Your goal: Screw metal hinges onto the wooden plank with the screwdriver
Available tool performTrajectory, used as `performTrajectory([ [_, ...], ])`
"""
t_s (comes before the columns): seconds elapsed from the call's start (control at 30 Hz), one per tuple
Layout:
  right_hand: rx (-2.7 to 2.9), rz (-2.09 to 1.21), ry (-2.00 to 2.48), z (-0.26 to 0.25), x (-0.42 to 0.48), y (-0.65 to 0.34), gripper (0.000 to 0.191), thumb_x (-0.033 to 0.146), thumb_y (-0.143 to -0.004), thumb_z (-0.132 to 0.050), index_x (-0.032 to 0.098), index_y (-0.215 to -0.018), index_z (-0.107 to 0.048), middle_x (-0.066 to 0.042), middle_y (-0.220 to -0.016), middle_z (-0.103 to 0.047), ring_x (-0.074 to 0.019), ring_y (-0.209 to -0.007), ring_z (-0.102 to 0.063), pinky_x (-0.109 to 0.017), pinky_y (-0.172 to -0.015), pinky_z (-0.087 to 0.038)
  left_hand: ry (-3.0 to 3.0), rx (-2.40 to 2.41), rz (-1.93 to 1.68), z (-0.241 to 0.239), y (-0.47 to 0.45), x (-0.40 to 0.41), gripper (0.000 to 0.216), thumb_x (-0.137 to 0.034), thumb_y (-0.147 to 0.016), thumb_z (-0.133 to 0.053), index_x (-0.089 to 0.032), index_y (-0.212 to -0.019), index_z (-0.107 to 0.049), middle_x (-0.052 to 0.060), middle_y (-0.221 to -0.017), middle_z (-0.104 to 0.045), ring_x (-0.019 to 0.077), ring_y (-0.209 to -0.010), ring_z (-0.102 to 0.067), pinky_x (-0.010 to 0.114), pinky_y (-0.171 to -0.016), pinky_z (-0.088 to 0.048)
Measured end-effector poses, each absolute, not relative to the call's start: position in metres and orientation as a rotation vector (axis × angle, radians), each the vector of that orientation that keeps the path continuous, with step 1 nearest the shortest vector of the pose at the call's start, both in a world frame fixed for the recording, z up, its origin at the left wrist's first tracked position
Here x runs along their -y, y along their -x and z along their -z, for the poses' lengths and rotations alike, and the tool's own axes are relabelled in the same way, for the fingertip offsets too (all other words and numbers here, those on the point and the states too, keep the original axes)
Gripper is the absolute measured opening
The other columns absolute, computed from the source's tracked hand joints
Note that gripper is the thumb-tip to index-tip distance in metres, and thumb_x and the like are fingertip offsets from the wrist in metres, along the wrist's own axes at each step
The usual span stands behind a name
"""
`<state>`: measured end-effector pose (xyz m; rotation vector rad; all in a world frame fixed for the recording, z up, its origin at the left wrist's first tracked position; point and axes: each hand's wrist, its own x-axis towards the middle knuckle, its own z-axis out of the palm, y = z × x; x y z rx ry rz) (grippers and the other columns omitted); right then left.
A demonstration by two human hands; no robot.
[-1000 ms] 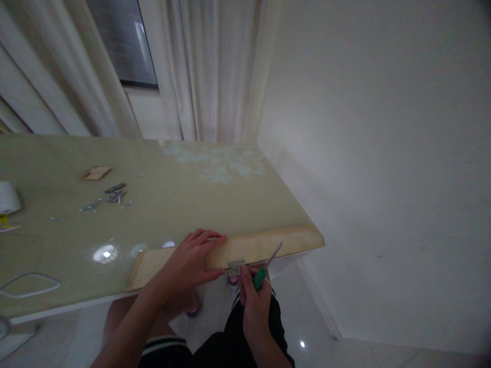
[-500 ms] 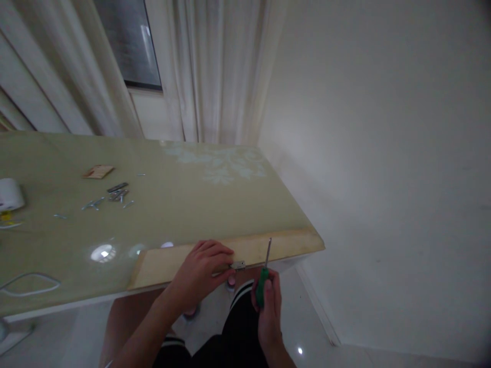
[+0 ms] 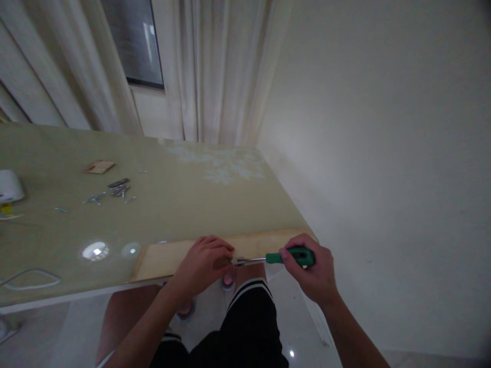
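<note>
My right hand [image 3: 312, 266] is closed round the green handle of a screwdriver [image 3: 273, 258]. The screwdriver lies nearly level, its shaft pointing left to a small metal plate [image 3: 240, 262] at the front edge of a wooden board [image 3: 164, 255]. Fingers of my left hand [image 3: 205, 263] pinch that plate from the left, while the hand rests over the board. Whether the screwdriver's tip touches a screw is too small to make out. The board lies flat along the table's front edge.
On the green table [image 3: 184, 204], several loose screws [image 3: 94, 198] lie near a pile of metal pieces [image 3: 119, 189]. Behind them is a small wooden piece [image 3: 99, 166]. A white object [image 3: 9, 186] and a white cable [image 3: 30, 278] are at left. A wall [image 3: 383, 179] borders the right side.
My right hand has swung the screwdriver from upright to nearly level, moving up and right, and its tip has come to the metal plate. My left hand has stayed almost in place.
</note>
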<state>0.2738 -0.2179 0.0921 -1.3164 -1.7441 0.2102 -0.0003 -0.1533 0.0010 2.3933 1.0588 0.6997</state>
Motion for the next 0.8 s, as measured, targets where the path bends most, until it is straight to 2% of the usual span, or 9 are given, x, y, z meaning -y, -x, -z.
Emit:
performTrajectory([
  [0.23, 1.983, -0.232, 1.288, -0.113, 0.189, -0.25, 0.017, 0.031, -0.088, -0.072, 0.02, -0.079, -0.062, 0.006, -0.06, -0.059, -0.0085, -0.051, -0.052, -0.02, -0.053, -0.042, -2.395, -1.054, -0.719, 0.001, -0.001, 0.153, 0.017, -0.029, -0.086, -0.084, -0.031, -0.102, -0.08, -0.001, -0.119, -0.078, 0.0243, -0.113, -0.067, 0.042, -0.101, -0.043],
  [0.43, 2.051, -0.27, 1.265, -0.119, 0.186, -0.246, 0.018, 0.033, -0.088, -0.069, 0.02, -0.079, -0.061, 0.006, -0.06, -0.056, -0.0077, -0.05, -0.049, -0.019, -0.051, -0.038, -2.367, -1.062, -0.745, 0.002, -0.002, 0.153, 0.018, -0.03, -0.085, -0.084, -0.033, -0.102, -0.08, -0.002, -0.117, -0.079, 0.0234, -0.111, -0.067, 0.041, -0.1, -0.044],
  [0.67, 2.246, -0.263, 1.382, -0.14, 0.175, -0.237, 0.016, 0.032, -0.087, -0.068, 0.021, -0.08, -0.06, 0.006, -0.062, -0.058, -0.0095, -0.053, -0.051, -0.022, -0.057, -0.037, -2.391, -1.05, -0.739, -0.001, -0.003, 0.152, 0.015, -0.028, -0.086, -0.083, -0.032, -0.101, -0.081, 0.0, -0.116, -0.079, 0.0243, -0.111, -0.067, 0.041, -0.1, -0.045],
  [0.73, 2.337, -0.259, 1.38, -0.149, 0.169, -0.231, 0.017, 0.034, -0.088, -0.069, 0.021, -0.086, -0.059, 0.005, -0.067, -0.061, -0.0113, -0.057, -0.054, -0.024, -0.06, -0.038, -2.39, -1.049, -0.746, -0.001, -0.003, 0.152, 0.016, -0.029, -0.086, -0.083, -0.031, -0.101, -0.081, -0.001, -0.116, -0.079, 0.0243, -0.111, -0.067, 0.041, -0.099, -0.045],
  [0.8, 2.462, -0.251, 1.301, -0.157, 0.163, -0.227, 0.023, 0.038, -0.09, -0.07, 0.021, -0.098, -0.058, 0.0, -0.084, -0.068, -0.0133, -0.067, -0.059, -0.026, -0.065, -0.041, -2.383, -1.042, -0.752, -0.002, -0.003, 0.153, 0.016, -0.03, -0.085, -0.084, -0.031, -0.1, -0.08, -0.001, -0.115, -0.079, 0.0242, -0.111, -0.067, 0.04, -0.1, -0.044],
])
